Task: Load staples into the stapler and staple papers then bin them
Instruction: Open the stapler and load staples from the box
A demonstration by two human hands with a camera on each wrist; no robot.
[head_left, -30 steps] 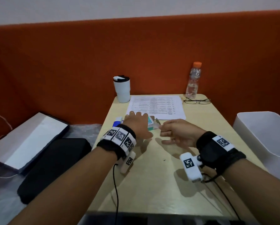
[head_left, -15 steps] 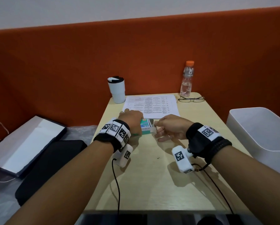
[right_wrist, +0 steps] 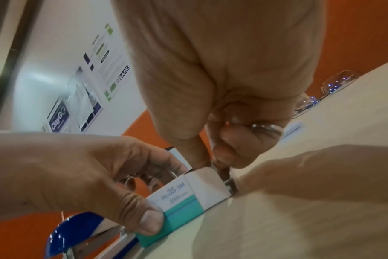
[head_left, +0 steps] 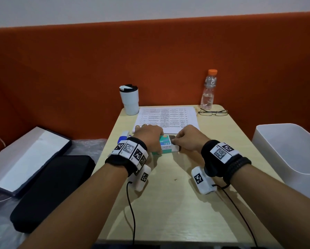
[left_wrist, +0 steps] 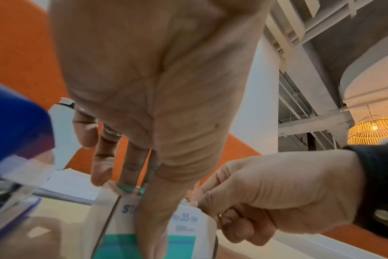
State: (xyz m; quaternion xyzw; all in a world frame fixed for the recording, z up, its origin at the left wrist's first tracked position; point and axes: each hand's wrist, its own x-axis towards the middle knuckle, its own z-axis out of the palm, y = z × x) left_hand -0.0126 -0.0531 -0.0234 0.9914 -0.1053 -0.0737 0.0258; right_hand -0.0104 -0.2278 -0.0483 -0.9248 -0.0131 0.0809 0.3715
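Observation:
A small teal-and-white staple box [head_left: 165, 147] lies on the table between my hands. My left hand [head_left: 149, 138] grips its left half, thumb on the near side [right_wrist: 149, 222] and fingers over the far edge [left_wrist: 122, 177]. My right hand [head_left: 176, 141] pinches with thumb and forefinger [right_wrist: 202, 161] at the box's open right end, where a flap hangs loose and a grey metal strip [right_wrist: 229, 183] shows. Whether it holds the flap or the strip I cannot tell. The blue stapler [head_left: 123, 138] lies just left of my left hand. The stack of printed papers [head_left: 168, 116] lies behind both hands.
A white bin [head_left: 285, 151] stands off the table's right edge. At the back are a white tumbler [head_left: 129, 100], a clear bottle with an orange cap [head_left: 209, 89] and glasses [head_left: 213, 112]. A black case [head_left: 52, 187] and a flat box [head_left: 25, 157] lie to the left.
My left hand has closed round the box and steadied it. My right hand moved in from the right to the box's end, and the end flap now hangs open.

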